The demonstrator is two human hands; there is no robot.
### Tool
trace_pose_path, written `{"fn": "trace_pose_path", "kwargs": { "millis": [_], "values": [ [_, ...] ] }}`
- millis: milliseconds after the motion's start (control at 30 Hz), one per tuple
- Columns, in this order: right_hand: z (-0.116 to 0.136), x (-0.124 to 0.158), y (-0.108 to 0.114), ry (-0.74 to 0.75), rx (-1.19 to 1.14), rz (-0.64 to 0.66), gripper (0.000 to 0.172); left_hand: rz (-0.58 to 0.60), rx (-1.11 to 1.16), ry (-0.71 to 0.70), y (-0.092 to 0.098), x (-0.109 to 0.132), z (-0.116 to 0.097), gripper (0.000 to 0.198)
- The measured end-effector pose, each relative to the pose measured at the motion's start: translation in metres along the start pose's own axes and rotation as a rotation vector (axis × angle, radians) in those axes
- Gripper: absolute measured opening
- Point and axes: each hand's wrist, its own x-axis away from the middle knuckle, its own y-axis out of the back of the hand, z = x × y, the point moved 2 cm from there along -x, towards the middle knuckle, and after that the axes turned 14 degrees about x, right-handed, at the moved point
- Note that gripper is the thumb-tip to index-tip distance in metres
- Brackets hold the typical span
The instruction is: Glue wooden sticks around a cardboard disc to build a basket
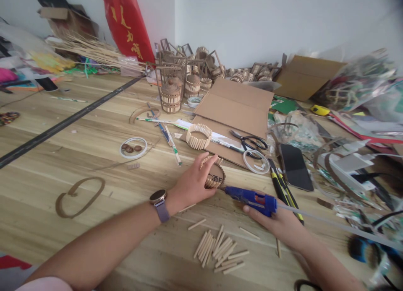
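My left hand (pixel 194 182) grips a small round cardboard base ringed with short wooden sticks (pixel 215 176), holding it tilted on the wooden table (pixel 94 157). A watch sits on that wrist. My right hand (pixel 277 223) is wrapped around a blue hot glue gun (pixel 252 198); its nozzle points left and touches the lower edge of the ringed base. A glue stick juts out of the gun's back to the right. Loose wooden sticks (pixel 218 251) lie in a pile just in front of both hands.
A finished stick ring (pixel 198 136) lies on flat cardboard (pixel 236 104) with scissors (pixel 250 142). A phone (pixel 294 165) and utility knife (pixel 281 186) lie to the right. Small stick baskets (pixel 171 98) stand at the back. A cardboard cut-out (pixel 78 196) lies left; clutter fills the right side.
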Motion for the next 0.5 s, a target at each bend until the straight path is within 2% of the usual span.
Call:
{"fn": "trace_pose_path", "kwargs": {
  "millis": [500],
  "values": [
    [0.0053,-0.0018,0.0008,0.048,0.036,0.007,0.033,0.003,-0.044,-0.005,-0.0001,-0.0013,-0.0014,0.089]
  ]
}}
